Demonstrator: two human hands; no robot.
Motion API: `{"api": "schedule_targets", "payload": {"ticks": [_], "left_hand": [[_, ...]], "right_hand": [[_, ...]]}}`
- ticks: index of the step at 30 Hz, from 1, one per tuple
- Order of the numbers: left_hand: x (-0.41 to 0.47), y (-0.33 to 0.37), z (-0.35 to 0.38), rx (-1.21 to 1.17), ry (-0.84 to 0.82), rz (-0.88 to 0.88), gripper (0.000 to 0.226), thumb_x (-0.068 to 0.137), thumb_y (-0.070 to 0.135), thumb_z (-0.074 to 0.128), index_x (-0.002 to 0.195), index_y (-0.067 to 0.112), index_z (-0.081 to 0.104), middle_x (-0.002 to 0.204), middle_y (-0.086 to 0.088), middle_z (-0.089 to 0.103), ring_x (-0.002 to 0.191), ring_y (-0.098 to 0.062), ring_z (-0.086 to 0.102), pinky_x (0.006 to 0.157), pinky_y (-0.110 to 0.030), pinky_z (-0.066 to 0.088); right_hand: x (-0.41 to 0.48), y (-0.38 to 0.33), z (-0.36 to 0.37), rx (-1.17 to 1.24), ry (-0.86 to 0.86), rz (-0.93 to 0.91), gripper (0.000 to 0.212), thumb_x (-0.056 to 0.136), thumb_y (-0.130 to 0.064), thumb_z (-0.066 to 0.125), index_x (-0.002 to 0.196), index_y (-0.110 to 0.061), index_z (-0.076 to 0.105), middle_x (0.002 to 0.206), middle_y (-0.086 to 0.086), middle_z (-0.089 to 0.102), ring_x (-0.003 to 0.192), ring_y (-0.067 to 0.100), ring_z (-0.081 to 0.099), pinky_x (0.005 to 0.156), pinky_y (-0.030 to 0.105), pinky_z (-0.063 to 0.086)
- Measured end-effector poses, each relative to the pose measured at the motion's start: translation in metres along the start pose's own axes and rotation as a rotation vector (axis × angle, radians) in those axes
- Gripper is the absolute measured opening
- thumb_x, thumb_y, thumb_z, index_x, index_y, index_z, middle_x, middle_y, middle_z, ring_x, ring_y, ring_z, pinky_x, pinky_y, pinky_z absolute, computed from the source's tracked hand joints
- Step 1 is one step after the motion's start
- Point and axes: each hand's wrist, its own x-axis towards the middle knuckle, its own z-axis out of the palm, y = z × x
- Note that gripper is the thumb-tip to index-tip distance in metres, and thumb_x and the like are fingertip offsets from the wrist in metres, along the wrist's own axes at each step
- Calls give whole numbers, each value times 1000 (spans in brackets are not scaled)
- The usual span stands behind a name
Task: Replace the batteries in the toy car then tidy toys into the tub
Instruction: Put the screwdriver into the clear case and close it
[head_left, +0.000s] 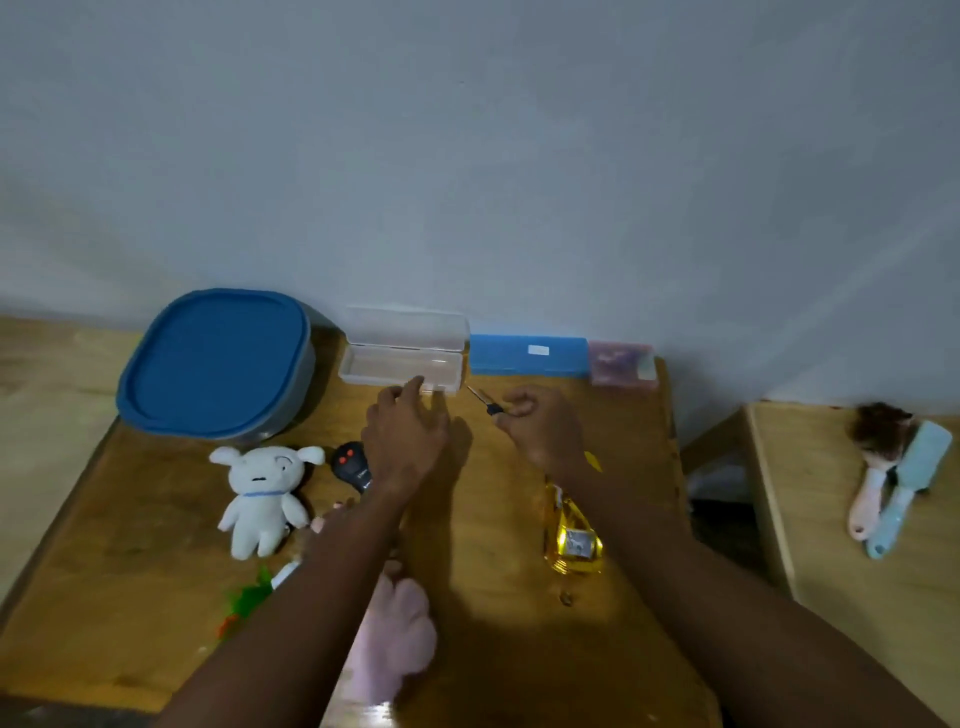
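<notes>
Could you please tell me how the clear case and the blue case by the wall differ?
The clear case is see-through; the blue case is opaque. The clear case stands open, lid raised; the blue case is shut. Both are long, rectangular boxes against the wall.

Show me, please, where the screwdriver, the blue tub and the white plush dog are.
screwdriver (491, 408), head view, on its black handle.
blue tub (218, 361), head view, on the middle of its lid.
white plush dog (257, 506), head view, on its belly.
</notes>
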Motion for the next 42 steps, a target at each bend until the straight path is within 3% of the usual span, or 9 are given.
{"api": "schedule_targets", "payload": {"ticks": [4,9,14,24,27,30,35,39,42], "left_hand": [[60,-34,-30,81,-24,35,77,84,36,75,152,23,40,156,-18,36,140,-40,37,110,-51,41],[112,-60,-45,145,-96,140,112,70,41,88,159,23,22,165,-20,11,151,-40,12,120,-54,23],[129,-80,-35,38,-145,166,123,67,28,92,160,26,12,165,-18,2,151,-40,8,120,-54,24],[138,-87,-27,-96,-189,200,130,65,14,91,161,32,4,163,-20,11,145,-43,27,112,-54,40],[140,-88,-26,-125,-167,205,131,64,12,91,160,32,5,162,-21,13,143,-43,30,110,-51,41],[143,-88,-27,-134,-130,198,131,59,11,90,158,37,7,155,-20,26,135,-40,39,103,-55,48],[144,-88,-29,-142,-102,210,136,61,9,89,160,34,-1,145,-14,39,125,-34,46,94,-50,51],[144,-89,-30,-150,-110,218,138,60,8,91,160,34,-1,144,-15,37,124,-32,44,92,-41,48],[143,-88,-29,-138,-125,225,140,60,6,91,160,33,-3,144,-18,33,122,-34,42,91,-35,43]], "right_hand": [[41,-33,45,-120,-41,-18,15,73,-33,79,87,-27,77,88,-8,74,86,12,66,76,32,55],[80,-57,95,-235,-73,-138,10,78,-29,73,88,-28,77,89,-7,74,90,18,64,82,38,56],[92,-66,124,-329,-115,-200,13,84,-22,70,95,-26,76,90,-1,73,88,17,63,80,40,58],[88,-65,126,-356,-61,-154,15,88,-22,65,99,-23,75,98,4,71,98,19,61,82,38,55],[80,-65,120,-320,145,-157,13,86,-18,63,93,-17,75,95,6,70,92,23,60,77,34,51],[75,-60,115,-151,310,-43,18,86,-18,63,104,-19,63,116,1,52,86,18,58,68,26,41],[82,-69,109,-87,173,-43,43,86,-19,66,121,-26,42,130,-1,42,89,18,57,68,26,45],[85,-74,108,25,200,-19,46,83,-15,66,120,-25,40,117,3,50,76,8,52,57,20,35],[86,-75,106,153,188,10,53,82,-10,68,120,-29,37,120,1,47,88,4,51,62,14,36]]}}
